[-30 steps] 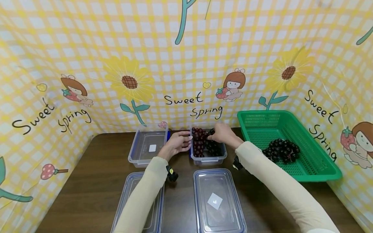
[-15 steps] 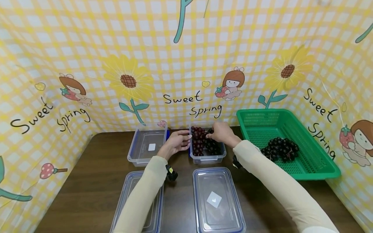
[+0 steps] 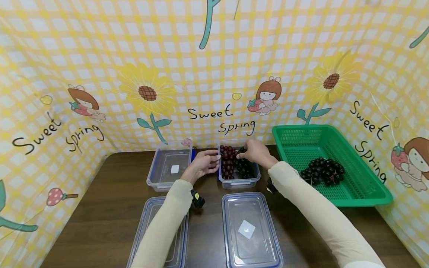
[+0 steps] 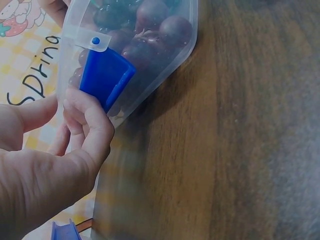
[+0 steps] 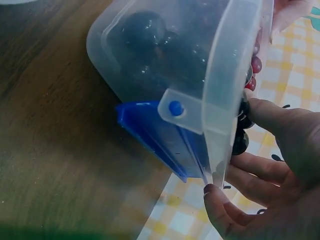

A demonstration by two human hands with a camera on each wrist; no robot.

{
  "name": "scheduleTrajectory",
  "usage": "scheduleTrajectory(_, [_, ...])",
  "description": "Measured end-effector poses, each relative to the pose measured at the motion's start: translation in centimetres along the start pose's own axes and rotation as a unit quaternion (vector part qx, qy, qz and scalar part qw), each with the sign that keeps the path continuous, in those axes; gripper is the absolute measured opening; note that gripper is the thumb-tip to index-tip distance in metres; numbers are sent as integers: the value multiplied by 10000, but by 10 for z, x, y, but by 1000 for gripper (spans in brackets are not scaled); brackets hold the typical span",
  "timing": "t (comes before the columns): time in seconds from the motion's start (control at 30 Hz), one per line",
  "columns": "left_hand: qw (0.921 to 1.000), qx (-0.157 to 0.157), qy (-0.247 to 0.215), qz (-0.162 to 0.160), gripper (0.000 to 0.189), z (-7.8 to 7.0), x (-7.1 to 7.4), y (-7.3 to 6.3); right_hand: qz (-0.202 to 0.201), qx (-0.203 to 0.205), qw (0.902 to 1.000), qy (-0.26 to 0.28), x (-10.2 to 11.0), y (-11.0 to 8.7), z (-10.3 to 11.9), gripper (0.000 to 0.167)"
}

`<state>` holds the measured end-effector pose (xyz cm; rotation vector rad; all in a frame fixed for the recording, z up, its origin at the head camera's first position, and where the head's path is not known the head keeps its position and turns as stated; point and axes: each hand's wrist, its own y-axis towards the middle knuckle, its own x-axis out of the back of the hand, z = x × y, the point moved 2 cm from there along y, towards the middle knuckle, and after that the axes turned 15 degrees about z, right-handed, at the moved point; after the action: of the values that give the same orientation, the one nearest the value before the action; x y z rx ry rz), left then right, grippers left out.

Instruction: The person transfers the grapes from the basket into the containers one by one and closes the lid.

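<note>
In the head view, a clear plastic food box (image 3: 238,184) holds dark red grapes (image 3: 228,163) on its left side and black grapes (image 3: 245,170) on its right. My left hand (image 3: 203,164) rests its loosely bent fingers against the box's left rim; the left wrist view puts them beside a hanging blue latch (image 4: 106,77). Over the box's back right part, my right hand (image 3: 257,153) pinches the black grapes between thumb and fingers. The right wrist view shows its thumb on a black grape (image 5: 240,141) and another fingertip at the rim.
A second clear box (image 3: 159,184), holding nothing, stands to the left. Two clear lids lie in front, the right lid (image 3: 251,208) and the left lid (image 3: 181,242) partly under my left sleeve. At right, a green basket (image 3: 365,203) holds more black grapes (image 3: 323,171). A patterned cloth (image 3: 214,74) hangs behind.
The head view has shifted very slightly. Both hands keep nearly the same places at the box, with only a tiny movement of the right fingers over the black grapes.
</note>
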<state>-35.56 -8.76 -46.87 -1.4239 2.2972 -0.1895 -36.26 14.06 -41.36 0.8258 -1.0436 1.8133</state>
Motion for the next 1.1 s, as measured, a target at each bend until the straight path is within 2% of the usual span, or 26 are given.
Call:
scheduleTrajectory(0.13, [10000, 19, 16, 3, 44, -2, 1, 1, -34, 105, 9999, -3, 1, 0, -1, 61])
scheduleTrajectory(0.3, [10000, 38, 24, -50, 43, -1, 1, 0, 31, 551, 9985, 6, 2, -2, -3, 58])
scheduleTrajectory(0.37, [9999, 58, 39, -73, 44, 0, 0, -1, 40, 700, 9975, 132, 6, -6, -5, 49])
scheduleTrajectory(0.47, [9998, 111, 116, -153, 48, 0, 0, -2, -53, 835, 9958, 378, 18, -17, -6, 39])
scheduleTrajectory(0.57, [9990, 130, 308, -282, 52, -3, 0, -5, -238, 1006, 9931, 556, 35, -30, -6, 49])
scheduleTrajectory(0.63, [9980, 134, 489, -382, 50, -8, 0, -10, -295, 1107, 9911, 672, 47, -38, -7, 49])
scheduleTrajectory(0.77, [9944, 78, 956, -442, 39, -24, 5, -25, -492, 1323, 9874, 718, 69, -51, -13, 41])
scheduleTrajectory(0.9, [9879, -19, 1541, -183, 41, -43, 16, -46, -598, 1338, 9854, 863, 90, -67, -26, 42])
scheduleTrajectory(1.0, [9797, -75, 2003, 85, 46, -56, 30, -65, -631, 1233, 9864, 889, 102, -83, -40, 45])
scheduleTrajectory(1.1, [9706, -96, 2400, 118, 49, -66, 50, -85, -645, 1136, 9884, 777, 109, -99, -58, 47])
